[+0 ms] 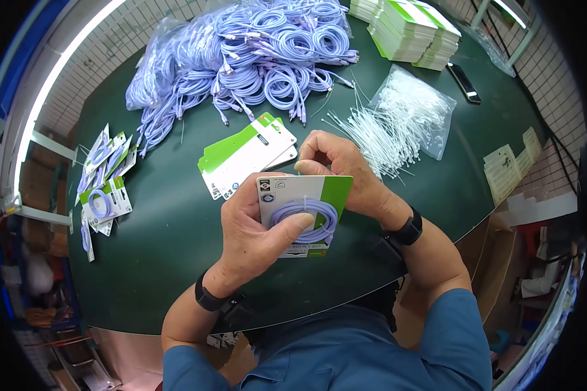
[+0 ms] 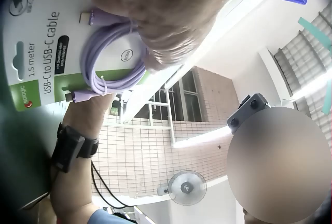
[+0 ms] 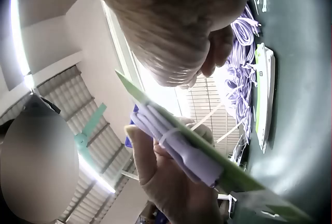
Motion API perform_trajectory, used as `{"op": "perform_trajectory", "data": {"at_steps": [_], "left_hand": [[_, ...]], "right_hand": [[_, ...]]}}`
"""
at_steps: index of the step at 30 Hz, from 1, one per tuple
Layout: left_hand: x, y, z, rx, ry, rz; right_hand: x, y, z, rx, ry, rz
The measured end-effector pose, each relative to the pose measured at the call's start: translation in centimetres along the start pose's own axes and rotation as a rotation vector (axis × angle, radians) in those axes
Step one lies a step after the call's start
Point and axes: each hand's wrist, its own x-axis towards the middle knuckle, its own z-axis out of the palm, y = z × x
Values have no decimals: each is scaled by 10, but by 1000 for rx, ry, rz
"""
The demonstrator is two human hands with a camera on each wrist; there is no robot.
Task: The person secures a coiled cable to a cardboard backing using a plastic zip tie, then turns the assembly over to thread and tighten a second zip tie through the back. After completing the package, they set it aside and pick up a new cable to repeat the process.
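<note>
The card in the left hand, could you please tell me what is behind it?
The left hand's fingers partly show behind the card in the right wrist view. In the head view, the card hides most of them and the tabletop beyond.

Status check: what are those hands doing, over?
Left hand grips cable card. Right hand, fingers curled, by its far edge. White ties piled just beyond.

A black phone (image 1: 464, 83) lies toward the far right corner of the dark green table (image 1: 176, 260). Yellowed, printed paper sheets (image 1: 512, 166) lie along its right edge, and clear, crumpled plastic film (image 1: 492, 52) sits farther up that edge. Beyond the table stands a pale tiled wall (image 2: 140, 167) with a round, pale fan (image 2: 187, 187); a teal fan blade (image 3: 93, 120) hangs overhead, near a long, lit white tube (image 3: 96, 175).
</note>
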Motion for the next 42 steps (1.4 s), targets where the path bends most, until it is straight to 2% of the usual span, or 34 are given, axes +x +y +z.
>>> {"op": "perform_trajectory", "data": {"at_steps": [1,4,9,12,14,17,20,22,25,26,29,33,36,42], "left_hand": [[-1,-1,0,39,16,14],[1,-5,-5,22,65,25],[6,-8,-10,23,59,48],[14,-13,-14,-1,140,6],[18,-16,-18,-20,202,-6],[23,-19,-23,111,273,120],[25,-19,-23,37,285,81],[25,-22,-19,2,278,57],[27,-28,-7,-59,438,197],[26,-24,-8,-54,422,202],[16,-9,-15,1057,246,596],[14,-21,-1,1033,114,597],[20,-27,0,1044,131,651],[23,-28,0,1080,124,664]], "right_hand": [[0,0,0,-1,-13,4],[2,3,-1,-80,126,-86],[-2,5,0,-103,125,-87],[-4,2,-4,174,228,111],[-3,-7,-2,213,189,99],[-8,-18,7,305,142,90],[-17,-20,32,380,-33,160],[-16,-17,30,319,-29,160],[-13,-11,24,205,6,141],[-13,-7,22,212,40,152],[-13,-3,17,228,121,168],[-15,-5,20,224,186,81],[-17,-9,19,218,165,156],[-19,-4,22,243,169,152]]}}
